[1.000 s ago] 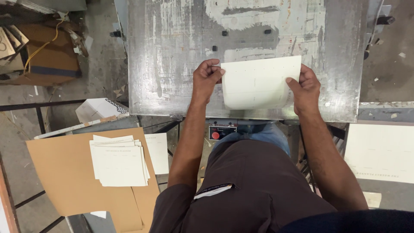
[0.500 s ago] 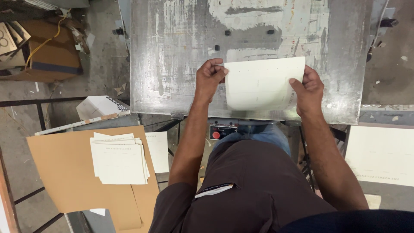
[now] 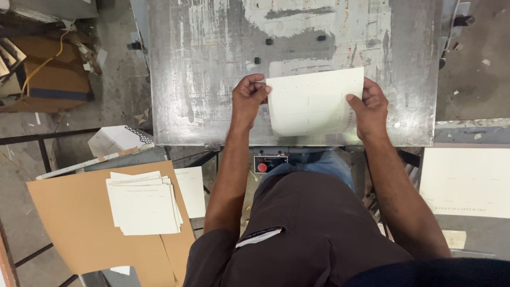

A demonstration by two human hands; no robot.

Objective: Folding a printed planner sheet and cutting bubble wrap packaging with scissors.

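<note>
**Desk:** What is sitting at the centre of the frame?

**Photographer:** A pale cream rectangular paper sheet is lying low over the scratched grey metal tabletop, near its front edge and right of the middle. The left hand is pinching the sheet's left edge between thumb and curled fingers. The right hand is gripping the right edge, thumb on top. Both hands are closed on the paper, and the sheet is spanning the gap between them.

**Desk:** Is it lying flat?

**Photographer:** Its near edge is curling slightly. Whether the far edge is touching the metal, I cannot tell.

**Desk:** And around it?

**Photographer:** Three small black studs are standing on the tabletop just beyond the sheet. A round red button in a small dark box is showing under the front edge, between the forearms. The person is wearing a dark brown shirt and blue jeans.

**Desk:** Further out?

**Photographer:** To the left and lower down, a stack of cream printed sheets is resting on a large flat piece of brown cardboard, with a single loose cream sheet just beside it. A small white box is lying on the floor above that. A large cream sheet is lying to the right, well apart from the hands. An open brown cardboard box with a yellow cord is sitting at the far left.
</note>
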